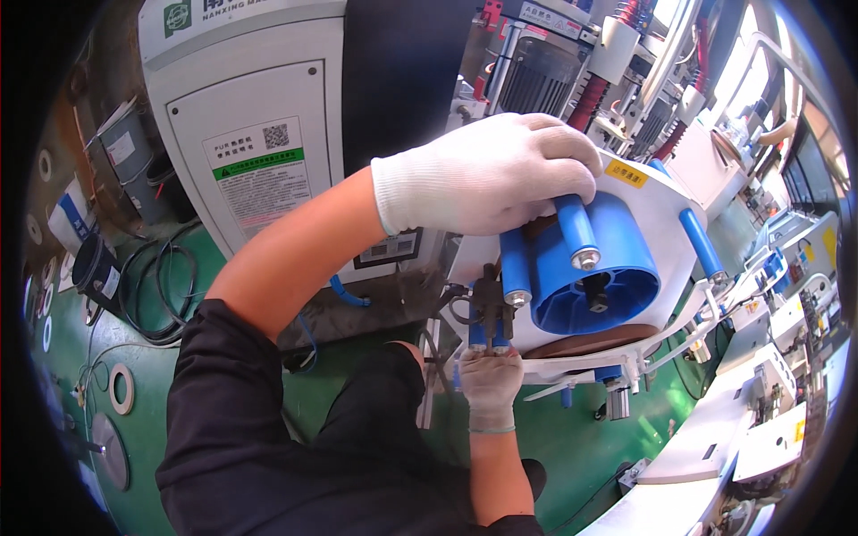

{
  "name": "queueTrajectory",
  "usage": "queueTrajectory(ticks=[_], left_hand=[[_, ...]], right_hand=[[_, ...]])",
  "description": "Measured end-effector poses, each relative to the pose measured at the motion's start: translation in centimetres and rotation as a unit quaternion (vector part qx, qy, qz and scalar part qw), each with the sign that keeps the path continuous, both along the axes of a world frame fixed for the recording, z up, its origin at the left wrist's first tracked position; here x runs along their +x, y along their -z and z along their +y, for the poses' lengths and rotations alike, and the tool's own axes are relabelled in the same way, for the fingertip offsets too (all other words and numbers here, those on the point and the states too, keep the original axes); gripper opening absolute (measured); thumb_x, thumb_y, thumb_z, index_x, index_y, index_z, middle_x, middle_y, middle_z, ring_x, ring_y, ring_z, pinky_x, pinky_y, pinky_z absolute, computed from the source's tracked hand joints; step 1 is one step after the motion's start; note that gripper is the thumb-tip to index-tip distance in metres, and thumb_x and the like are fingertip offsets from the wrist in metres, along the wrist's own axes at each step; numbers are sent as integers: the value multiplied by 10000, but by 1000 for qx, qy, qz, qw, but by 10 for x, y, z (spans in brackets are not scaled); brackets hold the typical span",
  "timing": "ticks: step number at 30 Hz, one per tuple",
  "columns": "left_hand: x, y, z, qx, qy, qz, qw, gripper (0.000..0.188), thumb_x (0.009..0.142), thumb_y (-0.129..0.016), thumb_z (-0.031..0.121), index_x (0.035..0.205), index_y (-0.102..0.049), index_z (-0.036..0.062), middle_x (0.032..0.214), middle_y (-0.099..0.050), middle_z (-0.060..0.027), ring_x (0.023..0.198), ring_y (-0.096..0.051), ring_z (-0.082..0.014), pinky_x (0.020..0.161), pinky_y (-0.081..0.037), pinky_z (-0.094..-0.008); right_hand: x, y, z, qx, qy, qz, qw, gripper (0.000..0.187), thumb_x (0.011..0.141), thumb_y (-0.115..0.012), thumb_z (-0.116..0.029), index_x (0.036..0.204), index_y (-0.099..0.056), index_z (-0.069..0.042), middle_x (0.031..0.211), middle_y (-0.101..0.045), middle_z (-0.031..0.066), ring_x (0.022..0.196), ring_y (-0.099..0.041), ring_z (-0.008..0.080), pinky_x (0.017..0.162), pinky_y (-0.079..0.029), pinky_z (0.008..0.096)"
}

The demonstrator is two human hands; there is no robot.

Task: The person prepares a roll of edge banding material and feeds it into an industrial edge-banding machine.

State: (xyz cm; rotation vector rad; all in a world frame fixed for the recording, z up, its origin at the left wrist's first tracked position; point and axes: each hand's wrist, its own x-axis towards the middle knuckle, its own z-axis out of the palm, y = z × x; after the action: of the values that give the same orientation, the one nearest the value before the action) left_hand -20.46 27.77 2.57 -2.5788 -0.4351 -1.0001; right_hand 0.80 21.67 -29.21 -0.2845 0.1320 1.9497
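Both my hands wear white knit gloves. My left hand (509,170) reaches across the top of the machine, its fingers bent down over the upper end of a short blue roller (579,228). Whatever lies under those fingers is hidden. A second blue roller (516,268) stands just left of it, and a wide hollow blue drum (639,268) is close on its right. Lower down, my right hand (492,384) is closed at the foot of a dark metal bracket (489,304), by two small blue rollers. Its grip is too small to make out.
A brown disc-like edge (590,343) shows under the drum on the white machine plate (684,210). Another blue roller (702,243) stands at the right. At left are a grey cabinet (241,98), coiled black hose (134,304), and a black bucket (96,272) on green floor.
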Motion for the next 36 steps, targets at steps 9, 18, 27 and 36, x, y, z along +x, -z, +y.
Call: queueTrajectory(ticks=[9,18,27,36], left_hand=[[-3,-1,3,-229,111,-66,965,386,975,-548,259,1228,-739,38,1430,-583,-205,1372,-555,-386,1183,-438,-507],[38,-47,15,-52,42,88,994,370,1086,-543,284,1160,-823,54,1150,-788,-167,1207,-680,-355,1175,-406,-531],[60,-60,31,-115,65,151,980,312,959,-686,198,1161,-812,-4,1115,-772,-211,1182,-712,-410,1149,-494,-526],[61,-67,35,-201,65,78,974,321,769,-758,152,1062,-790,26,1077,-753,-108,1191,-701,-421,984,-575,-547]], right_hand=[[-9,-61,-13,123,43,-81,988,524,1052,-473,-353,1445,-639,-50,1488,-654,121,1390,-592,345,1143,-470,518],[-14,-68,-12,240,-6,-40,970,676,1078,-479,-407,1610,-393,1,1642,-452,175,1490,-461,336,1238,-356,483],[59,-38,-11,236,182,-441,847,446,1160,-437,-369,1256,-615,28,1022,-737,145,906,-691,201,813,-526,306],[108,-197,-13,246,354,-658,618,458,1110,-584,-397,1178,-692,42,1016,-765,180,899,-733,247,852,-574,343]])
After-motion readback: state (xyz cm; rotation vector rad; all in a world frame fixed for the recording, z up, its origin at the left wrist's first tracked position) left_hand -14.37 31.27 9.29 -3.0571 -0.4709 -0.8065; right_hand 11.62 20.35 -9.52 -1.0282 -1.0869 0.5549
